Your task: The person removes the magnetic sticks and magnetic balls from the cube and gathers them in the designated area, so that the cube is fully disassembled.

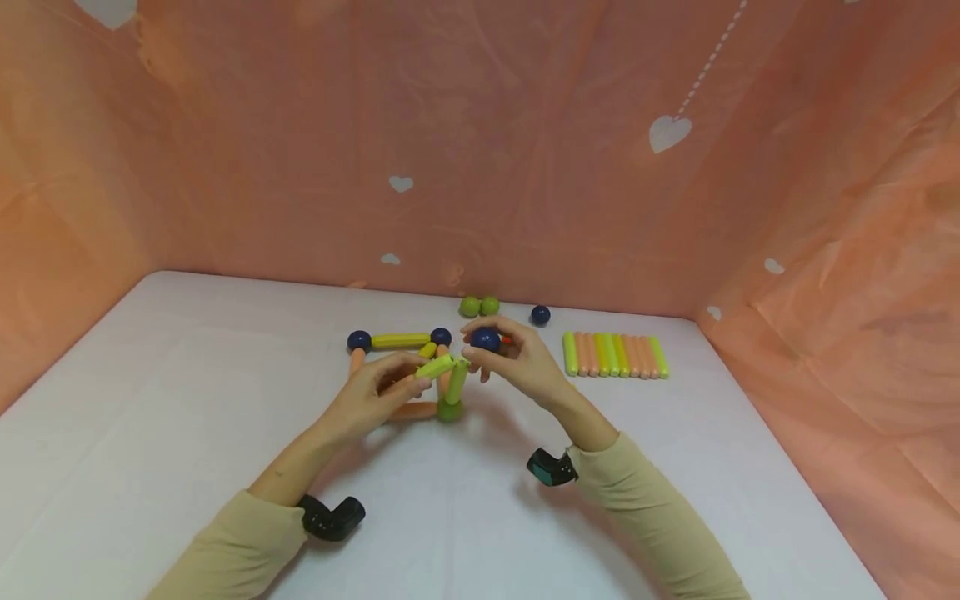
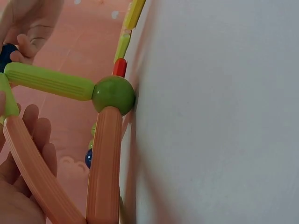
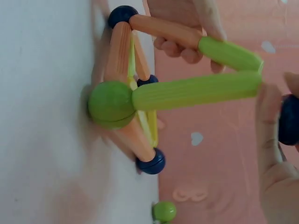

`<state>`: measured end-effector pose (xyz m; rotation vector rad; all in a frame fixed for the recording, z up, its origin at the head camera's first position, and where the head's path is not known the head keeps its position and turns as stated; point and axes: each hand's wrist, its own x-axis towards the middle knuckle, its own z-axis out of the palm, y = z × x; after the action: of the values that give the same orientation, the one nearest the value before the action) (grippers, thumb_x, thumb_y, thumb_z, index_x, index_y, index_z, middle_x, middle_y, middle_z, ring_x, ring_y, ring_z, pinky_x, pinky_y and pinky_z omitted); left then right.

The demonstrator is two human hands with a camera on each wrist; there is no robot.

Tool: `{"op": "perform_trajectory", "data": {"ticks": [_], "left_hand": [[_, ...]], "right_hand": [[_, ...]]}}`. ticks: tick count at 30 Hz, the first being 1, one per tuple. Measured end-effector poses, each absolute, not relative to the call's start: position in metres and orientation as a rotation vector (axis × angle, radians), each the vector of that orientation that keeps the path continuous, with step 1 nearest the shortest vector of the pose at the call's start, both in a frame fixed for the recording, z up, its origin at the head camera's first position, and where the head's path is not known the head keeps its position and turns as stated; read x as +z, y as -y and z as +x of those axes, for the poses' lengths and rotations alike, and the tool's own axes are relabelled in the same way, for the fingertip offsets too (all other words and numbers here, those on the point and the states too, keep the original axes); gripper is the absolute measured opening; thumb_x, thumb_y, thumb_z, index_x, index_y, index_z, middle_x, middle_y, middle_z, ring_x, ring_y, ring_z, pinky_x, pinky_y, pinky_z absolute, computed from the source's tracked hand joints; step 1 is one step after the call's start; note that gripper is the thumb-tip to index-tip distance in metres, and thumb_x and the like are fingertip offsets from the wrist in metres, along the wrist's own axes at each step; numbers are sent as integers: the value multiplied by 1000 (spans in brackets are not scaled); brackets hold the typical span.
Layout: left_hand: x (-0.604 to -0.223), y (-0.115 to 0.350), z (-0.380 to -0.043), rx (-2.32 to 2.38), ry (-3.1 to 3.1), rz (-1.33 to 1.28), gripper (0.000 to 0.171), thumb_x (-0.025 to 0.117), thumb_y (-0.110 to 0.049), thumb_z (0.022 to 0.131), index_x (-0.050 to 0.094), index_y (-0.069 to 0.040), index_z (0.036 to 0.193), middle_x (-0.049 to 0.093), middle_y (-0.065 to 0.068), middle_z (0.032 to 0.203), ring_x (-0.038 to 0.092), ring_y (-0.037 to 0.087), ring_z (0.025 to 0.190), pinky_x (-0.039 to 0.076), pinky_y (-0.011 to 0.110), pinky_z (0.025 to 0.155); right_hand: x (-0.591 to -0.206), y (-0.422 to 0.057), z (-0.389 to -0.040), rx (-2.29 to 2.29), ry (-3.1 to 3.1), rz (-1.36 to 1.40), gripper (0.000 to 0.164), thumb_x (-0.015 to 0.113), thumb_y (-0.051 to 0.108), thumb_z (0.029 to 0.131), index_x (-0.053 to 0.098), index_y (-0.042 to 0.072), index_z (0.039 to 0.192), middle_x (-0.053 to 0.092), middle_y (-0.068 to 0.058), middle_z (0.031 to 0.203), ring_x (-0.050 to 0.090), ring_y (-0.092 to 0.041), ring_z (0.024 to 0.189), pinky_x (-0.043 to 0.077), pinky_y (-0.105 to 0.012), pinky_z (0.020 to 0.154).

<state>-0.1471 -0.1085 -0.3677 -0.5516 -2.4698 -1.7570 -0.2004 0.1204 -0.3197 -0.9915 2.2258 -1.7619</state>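
Observation:
My left hand pinches a light green stick above a ball-and-stick frame on the table. An orange stick runs from a navy corner ball past those fingers to that green stick. From the frame's green ball another light green stick rises, leaning slightly. The two green sticks' upper ends meet or nearly meet; I cannot tell if they touch. My right hand grips a navy ball between thumb and fingers, right beside those ends.
Yellow and orange sticks join navy balls along the frame's base, including a yellow stick at the back. To the right lies a row of sticks. Two green balls and a loose navy ball sit near the back edge.

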Motion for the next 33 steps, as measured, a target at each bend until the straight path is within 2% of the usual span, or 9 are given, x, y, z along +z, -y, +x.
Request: {"op": "perform_trajectory", "data": {"ticks": [2, 5, 8, 11, 15, 20, 23, 29, 33], "left_hand": [[-368, 110, -146, -1739, 2480, -533, 32, 61, -21, 95, 60, -4, 122, 64, 12, 106, 60, 17, 90, 50, 23, 76], [-367, 111, -145, -1732, 2491, -514, 33, 62, -22, 95, 60, -5, 122, 64, 11, 104, 58, 17, 88, 49, 24, 75], [-367, 112, -144, -1727, 2503, -499, 33, 62, -23, 94, 60, -7, 123, 64, 9, 101, 57, 18, 87, 48, 24, 74], [-366, 112, -143, -1724, 2511, -485, 34, 63, -24, 93, 60, -8, 123, 63, 7, 100, 54, 19, 87, 46, 25, 75], [-368, 113, -142, -1735, 2506, -498, 34, 64, -24, 93, 60, -9, 123, 63, 6, 100, 54, 19, 89, 44, 29, 79], [-370, 114, -139, -1735, 2529, -503, 34, 64, -26, 93, 60, -9, 122, 64, 5, 101, 55, 19, 91, 45, 29, 80], [-371, 113, -136, -1734, 2538, -497, 33, 64, -25, 93, 61, -9, 121, 65, 5, 105, 56, 19, 94, 46, 27, 82], [-368, 110, -129, -1744, 2551, -517, 33, 63, -26, 94, 61, -8, 120, 65, 6, 108, 56, 19, 97, 47, 25, 83], [-367, 108, -126, -1736, 2568, -501, 32, 63, -27, 93, 62, -8, 119, 65, 5, 108, 56, 19, 97, 47, 29, 84]], "right_hand": [[-322, -122, -205, -1804, -2257, -868, 33, 65, 11, 91, 58, 5, 123, 63, -13, 83, 58, -16, 59, 49, -29, 54], [-326, -125, -215, -1823, -2341, -641, 36, 67, 22, 91, 58, 13, 125, 64, -9, 88, 55, -14, 61, 46, -24, 55], [-331, -129, -228, -1800, -2391, -431, 41, 69, 28, 89, 56, 14, 126, 62, -7, 108, 58, -15, 80, 51, -23, 70], [-335, -134, -241, -1778, -2398, -304, 47, 69, 27, 89, 53, 13, 130, 56, -9, 124, 61, -23, 100, 52, -33, 90], [-338, -137, -257, -1803, -2379, -182, 48, 68, 19, 89, 51, 12, 133, 51, -13, 133, 63, -26, 97, 49, -41, 96], [-341, -140, -274, -1813, -2408, -6, 45, 67, 17, 90, 53, 11, 132, 52, -14, 132, 64, -22, 97, 49, -36, 97], [-342, -141, -282, -1784, -2437, 43, 47, 67, 17, 90, 52, 10, 134, 53, -14, 131, 62, -27, 104, 49, -36, 97], [-346, -143, -292, -1690, -2592, 119, 48, 68, 19, 89, 51, 6, 132, 57, -16, 130, 57, -30, 113, 47, -38, 99], [-349, -147, -296, -1640, -2632, 131, 46, 67, 18, 89, 52, 4, 130, 56, -17, 131, 54, -31, 118, 44, -39, 102]]}}
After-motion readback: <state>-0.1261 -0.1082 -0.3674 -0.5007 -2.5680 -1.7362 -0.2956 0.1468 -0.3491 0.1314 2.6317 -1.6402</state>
